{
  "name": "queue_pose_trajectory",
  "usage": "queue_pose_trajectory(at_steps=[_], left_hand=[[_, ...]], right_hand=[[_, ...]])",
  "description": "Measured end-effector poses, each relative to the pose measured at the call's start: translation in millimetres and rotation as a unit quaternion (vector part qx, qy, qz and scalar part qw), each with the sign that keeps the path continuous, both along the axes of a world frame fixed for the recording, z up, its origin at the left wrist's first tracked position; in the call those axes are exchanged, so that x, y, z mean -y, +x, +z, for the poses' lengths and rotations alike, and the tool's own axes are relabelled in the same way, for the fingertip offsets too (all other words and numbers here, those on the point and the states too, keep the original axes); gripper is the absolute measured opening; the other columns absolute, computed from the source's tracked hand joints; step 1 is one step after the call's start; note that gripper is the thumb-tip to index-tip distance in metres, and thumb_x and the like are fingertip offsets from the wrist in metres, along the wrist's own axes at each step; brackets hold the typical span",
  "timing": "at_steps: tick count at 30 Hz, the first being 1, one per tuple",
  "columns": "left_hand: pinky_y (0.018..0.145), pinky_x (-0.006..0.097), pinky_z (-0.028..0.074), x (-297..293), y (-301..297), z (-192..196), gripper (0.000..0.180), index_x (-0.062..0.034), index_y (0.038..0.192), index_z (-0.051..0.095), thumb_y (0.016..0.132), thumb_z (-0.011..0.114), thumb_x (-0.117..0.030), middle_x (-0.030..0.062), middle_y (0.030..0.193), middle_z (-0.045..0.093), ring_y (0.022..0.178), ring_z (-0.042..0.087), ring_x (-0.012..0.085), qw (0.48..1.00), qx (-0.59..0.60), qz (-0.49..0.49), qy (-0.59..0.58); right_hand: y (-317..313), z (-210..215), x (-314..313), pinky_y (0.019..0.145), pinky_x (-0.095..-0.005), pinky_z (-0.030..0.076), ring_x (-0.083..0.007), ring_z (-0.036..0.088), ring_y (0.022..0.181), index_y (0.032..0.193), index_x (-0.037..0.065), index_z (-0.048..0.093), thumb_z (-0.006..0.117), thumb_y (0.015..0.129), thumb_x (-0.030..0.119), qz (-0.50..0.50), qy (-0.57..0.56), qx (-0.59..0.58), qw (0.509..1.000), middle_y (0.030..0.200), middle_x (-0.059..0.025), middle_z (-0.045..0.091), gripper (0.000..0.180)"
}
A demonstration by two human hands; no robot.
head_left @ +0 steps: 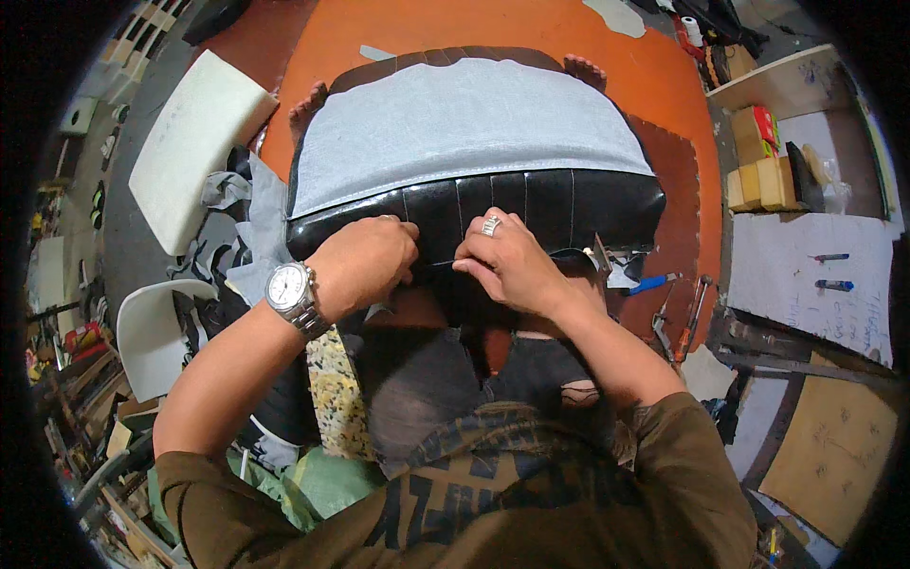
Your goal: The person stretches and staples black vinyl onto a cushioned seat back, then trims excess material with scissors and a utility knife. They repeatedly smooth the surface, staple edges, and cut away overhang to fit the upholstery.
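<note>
A wide padded seat cushion in a cover (493, 194) of stitched black vinyl lies in front of me. The grey fabric underside of a flap (474, 119) is spread over its top. My left hand (370, 254) is closed at the near edge of the black vinyl, with its fingertips curled under and partly hidden. My right hand (507, 258) pinches the same edge near the middle, thumb against fingers. Both hands are a short gap apart. Just right of the right hand, a small flat metal piece (601, 256) stands at the cushion's edge.
To the right lie a blue-handled tool (647, 284), pliers (662, 332) and an orange-handled screwdriver (695, 318). A white foam slab (199, 152), fabric scraps (256, 218) and a speckled foam block (336, 398) lie left. An open wooden box (773, 92) stands far right.
</note>
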State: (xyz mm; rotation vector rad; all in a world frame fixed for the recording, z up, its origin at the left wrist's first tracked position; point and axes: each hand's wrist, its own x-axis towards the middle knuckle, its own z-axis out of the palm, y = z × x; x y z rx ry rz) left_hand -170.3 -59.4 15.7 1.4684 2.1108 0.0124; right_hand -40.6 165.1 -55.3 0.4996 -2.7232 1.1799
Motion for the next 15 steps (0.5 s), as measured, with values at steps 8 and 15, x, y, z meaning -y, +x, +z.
queue_pose_trajectory(at_steps=[8, 15], left_hand=[[0.083, 0.045, 0.063, -8, 26, -3, 0.015, -0.0009, 0.088, 0.078, 0.087, 0.076, -0.015, 0.0170, 0.105, 0.075, 0.106, 0.074, 0.0337, 0.988, -0.136, 0.066, -0.010], [0.075, 0.041, 0.063, -14, 96, 10, 0.034, -0.0058, 0.115, 0.063, 0.086, 0.079, -0.017, 0.0108, 0.109, 0.060, 0.099, 0.070, 0.0307, 0.965, -0.186, 0.162, 0.093]], right_hand=[[2, 0, 5, 0.084, -0.0429, 0.046, -0.0298, 0.060, 0.095, 0.095, 0.009, 0.074, 0.082, 0.091, 0.014, -0.017, 0.016, -0.022, 0.999, 0.094, -0.0066, 0.063, 0.010], [-2, -1, 4, 0.086, -0.0441, 0.048, -0.0310, 0.061, 0.097, 0.098, 0.012, 0.076, 0.083, 0.090, 0.016, -0.015, 0.028, -0.008, 0.999, 0.095, -0.0067, 0.063, 0.011]])
